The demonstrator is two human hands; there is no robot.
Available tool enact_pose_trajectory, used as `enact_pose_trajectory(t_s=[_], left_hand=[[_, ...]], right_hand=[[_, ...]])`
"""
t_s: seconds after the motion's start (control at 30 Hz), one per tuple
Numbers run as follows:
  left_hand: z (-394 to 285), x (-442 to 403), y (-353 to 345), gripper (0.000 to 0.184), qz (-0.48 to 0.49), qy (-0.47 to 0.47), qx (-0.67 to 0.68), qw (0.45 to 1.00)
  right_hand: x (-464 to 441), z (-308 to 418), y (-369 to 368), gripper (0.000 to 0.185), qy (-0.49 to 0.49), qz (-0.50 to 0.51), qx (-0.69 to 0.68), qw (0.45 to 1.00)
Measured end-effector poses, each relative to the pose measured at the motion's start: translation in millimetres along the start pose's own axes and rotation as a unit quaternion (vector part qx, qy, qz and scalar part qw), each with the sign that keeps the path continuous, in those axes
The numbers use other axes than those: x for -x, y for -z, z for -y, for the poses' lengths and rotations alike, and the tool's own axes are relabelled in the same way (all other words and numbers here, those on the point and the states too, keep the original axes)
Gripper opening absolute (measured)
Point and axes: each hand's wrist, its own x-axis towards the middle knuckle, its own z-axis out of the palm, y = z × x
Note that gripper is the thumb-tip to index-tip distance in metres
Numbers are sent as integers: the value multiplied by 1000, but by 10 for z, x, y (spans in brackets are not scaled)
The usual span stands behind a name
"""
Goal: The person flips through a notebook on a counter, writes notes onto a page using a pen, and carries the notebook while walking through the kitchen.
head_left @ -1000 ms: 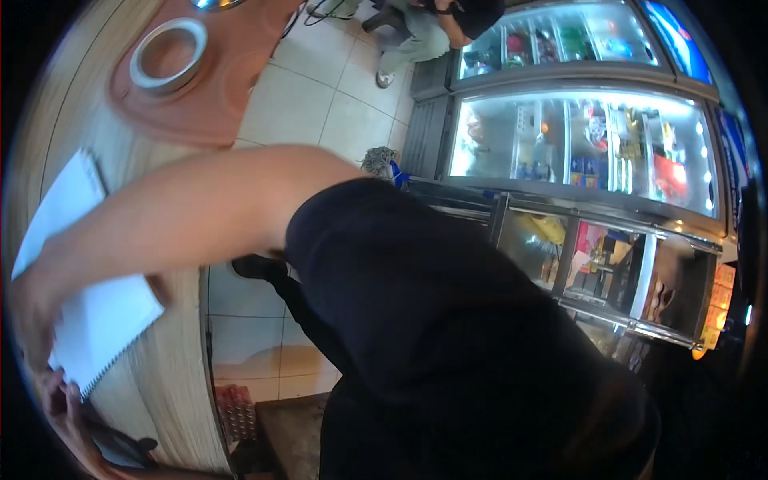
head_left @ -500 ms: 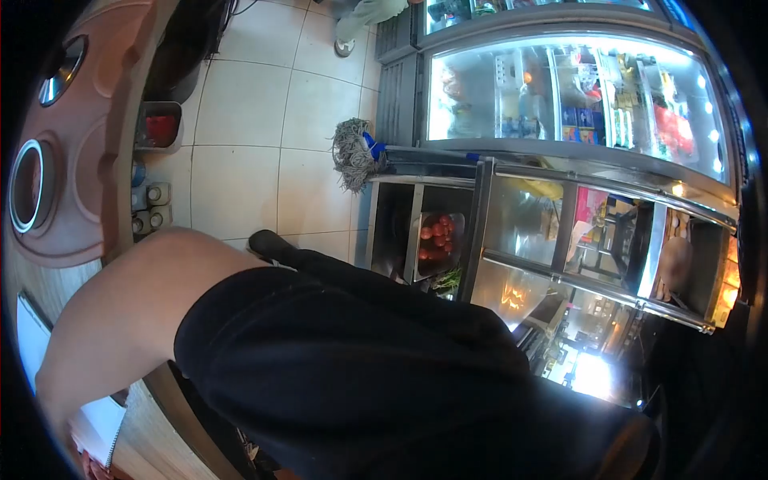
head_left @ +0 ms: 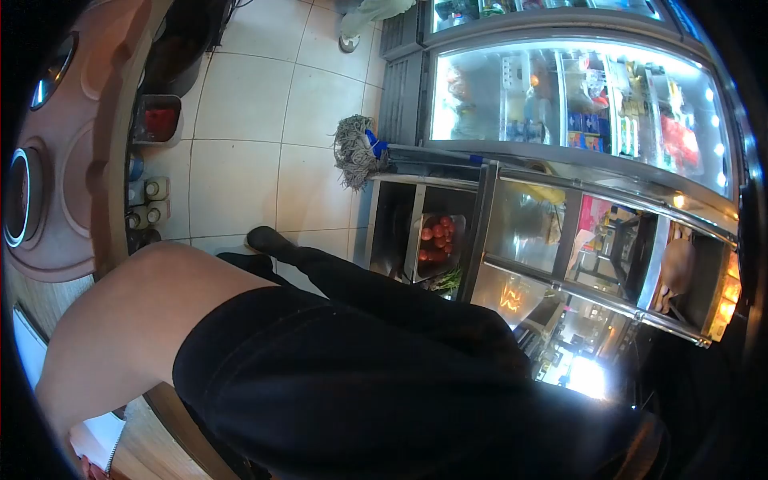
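Note:
My right arm, bare below a short black sleeve (head_left: pixel 240 344), bends at the elbow down the left side of the view. My right hand (head_left: pixel 92 470) is mostly cut off at the lower left edge. Only a bit of its fingers shows, beside the white page of a spiral-bound notebook (head_left: pixel 98 438); whether they grip anything is hidden. The notebook lies on a wooden counter (head_left: pixel 148 448), partly covered by my forearm. Another white edge (head_left: pixel 30 344) shows on the far side of my arm. My left hand is out of view.
A brown lidded unit (head_left: pixel 80 176) stands on the counter. Below it are a clear tub (head_left: pixel 164 120) and several bottles (head_left: pixel 158 189). A mop (head_left: pixel 356 152) leans by a lit glass-door fridge (head_left: pixel 512 88). Tomatoes (head_left: pixel 436 236) sit in a steel rack (head_left: pixel 490 208). Another person's shoe (head_left: pixel 349 43) is at the top.
The view has shifted slightly. More of a second dark shoe shows beside the first one on the floor. My right hand slips further out at the lower edge.

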Motion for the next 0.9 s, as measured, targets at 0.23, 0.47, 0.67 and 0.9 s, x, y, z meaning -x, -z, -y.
enact_pose_trajectory(t_s=[0.23,0.47,0.67,0.9], left_hand=[[107,-32,8,45,-6,11,4,1000],[171,-57,52,45,-14,16,6,1000],[263,-52,98,44,-21,20,10,1000],[333,-26,177,44,-32,20,16,999]], right_hand=[[124,-87,-10,52,-9,-1,-2,1000],[114,-99,24,52,-13,-4,-3,1000],[133,-133,-49,52,-13,-1,-4,1000],[109,-116,-28,53,-10,-3,-5,1000]])
